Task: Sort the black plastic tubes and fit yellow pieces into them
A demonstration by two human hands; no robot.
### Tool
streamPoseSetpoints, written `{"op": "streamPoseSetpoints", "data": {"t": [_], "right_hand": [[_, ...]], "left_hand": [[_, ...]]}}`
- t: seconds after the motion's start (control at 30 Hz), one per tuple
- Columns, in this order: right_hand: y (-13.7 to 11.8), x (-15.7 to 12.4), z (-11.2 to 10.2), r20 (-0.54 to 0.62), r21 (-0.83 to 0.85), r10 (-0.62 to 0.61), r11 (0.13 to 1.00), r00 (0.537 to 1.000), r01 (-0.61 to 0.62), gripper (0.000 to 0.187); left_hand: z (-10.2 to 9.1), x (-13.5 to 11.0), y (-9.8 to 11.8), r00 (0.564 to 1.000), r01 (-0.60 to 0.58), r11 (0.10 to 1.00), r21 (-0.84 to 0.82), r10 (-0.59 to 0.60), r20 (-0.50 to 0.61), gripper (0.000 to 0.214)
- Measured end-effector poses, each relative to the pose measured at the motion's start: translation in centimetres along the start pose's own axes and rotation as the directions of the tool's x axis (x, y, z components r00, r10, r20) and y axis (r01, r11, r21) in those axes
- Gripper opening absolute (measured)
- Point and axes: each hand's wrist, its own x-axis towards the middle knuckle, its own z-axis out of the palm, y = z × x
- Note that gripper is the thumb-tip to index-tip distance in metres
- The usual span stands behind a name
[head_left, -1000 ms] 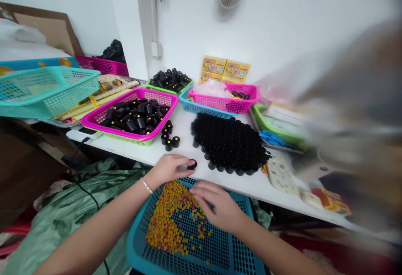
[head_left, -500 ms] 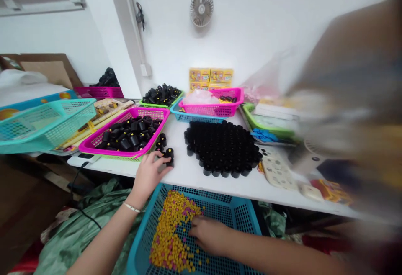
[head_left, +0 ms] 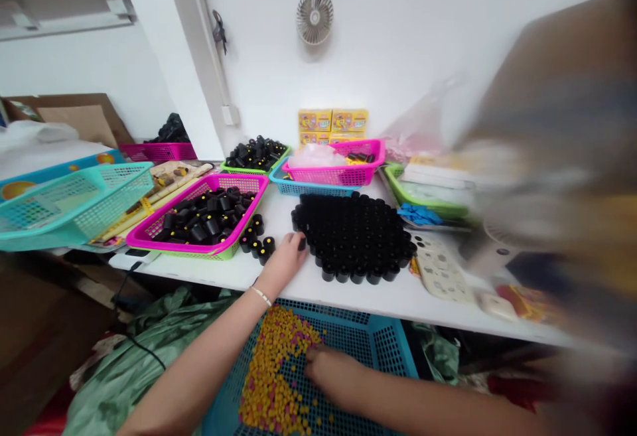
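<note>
My left hand (head_left: pixel 284 262) reaches over the white table at the left edge of a packed block of black cylindrical caps (head_left: pixel 351 237). Its fingers are closed around one black cap (head_left: pixel 302 244). To its left stands a small group of black caps with yellow dots on top (head_left: pixel 256 248). Down in the blue basket (head_left: pixel 393 350), my right hand (head_left: pixel 334 375) has its fingers curled at the edge of a heap of small yellow and pink pieces (head_left: pixel 271 383). Its fingertips are partly hidden, so what they pinch cannot be made out.
A pink basket (head_left: pixel 233 248) full of black caps stands at the left of the white table (head_left: pixel 293 290). Behind the block are another pink basket (head_left: pixel 338 174) and yellow boxes (head_left: pixel 332 121). A phone case (head_left: pixel 442 273) lies at right. A blurred shape covers the far right.
My left hand has moved right, from the small group of dotted caps to the edge of the black block. More of the dotted group shows. My right hand has stayed nearly in place.
</note>
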Motion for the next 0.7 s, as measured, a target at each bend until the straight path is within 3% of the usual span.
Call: {"op": "streamPoseSetpoints", "data": {"t": [0.1, 0.27, 0.37, 0.5, 0.57, 0.6, 0.7], "right_hand": [[0.4, -1.0, -0.1, 0.050, -0.045, 0.099, 0.994, 0.994, -0.097, 0.027], [0.7, -2.2, 0.0, 0.087, -0.011, 0.173, 0.985, 0.981, -0.172, 0.028], [0.4, -2.4, -0.3, 0.070, 0.025, 0.192, 0.981, 0.979, -0.195, 0.028], [-0.6, -2.5, -3.5, -0.008, 0.113, 0.126, 0.986, 0.992, -0.125, 0.019], [-1.2, -2.6, -6.5, -0.163, 0.194, 0.122, 0.977, 0.979, -0.089, 0.016], [-1.5, -2.6, -8.1, -0.304, 0.258, 0.144, 0.964, 0.942, -0.064, 0.015], [-1.7, -1.6, -12.8, -0.635, 0.322, 0.187, 0.946, 0.749, 0.037, 0.013]], "left_hand": [[-0.8, -1.4, -0.1, 0.998, -0.023, 0.998, -0.051, 0.026, 0.056, 0.024], [-3.0, -4.0, -0.7, 0.973, -0.104, 0.977, -0.186, 0.139, 0.186, 0.045], [-3.1, -4.3, -2.0, 0.948, -0.137, 0.936, -0.325, 0.219, 0.231, 0.034], [-2.5, -4.1, -3.5, 0.950, -0.082, 0.912, -0.401, 0.193, 0.244, 0.032], [-2.3, -4.0, -3.8, 0.946, -0.054, 0.897, -0.439, 0.187, 0.265, 0.031], [-2.3, -4.0, -3.9, 0.943, -0.044, 0.889, -0.456, 0.188, 0.275, 0.031], [-2.5, -4.0, -3.8, 0.935, -0.026, 0.869, -0.494, 0.196, 0.295, 0.033]]}}
